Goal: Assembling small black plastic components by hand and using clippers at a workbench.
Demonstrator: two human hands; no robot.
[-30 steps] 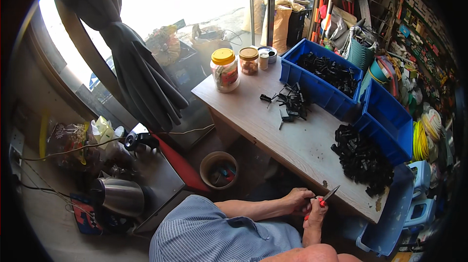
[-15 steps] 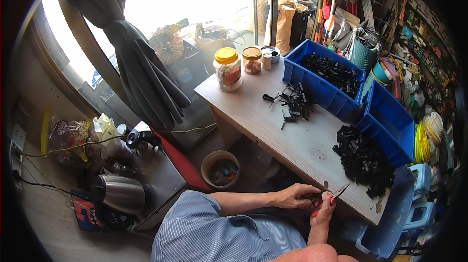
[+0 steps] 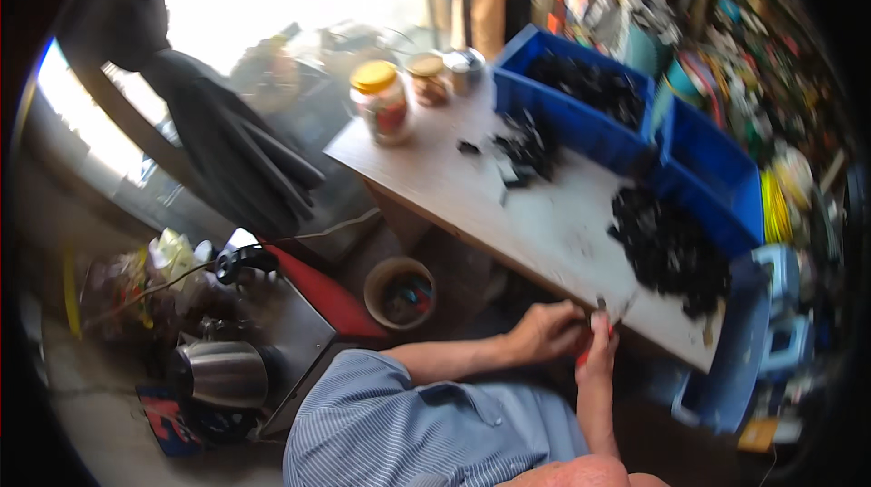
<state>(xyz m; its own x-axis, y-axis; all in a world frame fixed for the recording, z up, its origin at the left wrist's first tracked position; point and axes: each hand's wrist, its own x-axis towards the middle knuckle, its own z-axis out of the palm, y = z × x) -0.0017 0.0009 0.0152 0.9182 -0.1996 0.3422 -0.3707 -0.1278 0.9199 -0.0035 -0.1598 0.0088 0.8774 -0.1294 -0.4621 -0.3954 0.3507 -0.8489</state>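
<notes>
My right hand (image 3: 596,351) is closed round the red-handled pliers (image 3: 582,360), at the front edge of the table (image 3: 567,251). Motion smears their tapering metal tip. Close beside it, my left hand (image 3: 544,333) is closed with its fingers bent toward the pliers. Whatever its fingertips pinch is too small and blurred to make out. Beyond my hands, a large heap of small black plastic parts (image 3: 667,247) lies on the table. A smaller pile of black parts (image 3: 526,151) sits farther back.
Two blue bins (image 3: 581,129) stand along the table's far side, one with black parts inside. Lidded jars (image 3: 381,106) are at the back left. A bucket (image 3: 369,292) stands on the floor. At left is a steel kettle (image 3: 222,374); a blue-grey tub (image 3: 717,396) adjoins the table's right end.
The whole view has shifted and blurred, with the table and bins now higher and farther left. Both hands stay close together, and the pliers remain in the right hand.
</notes>
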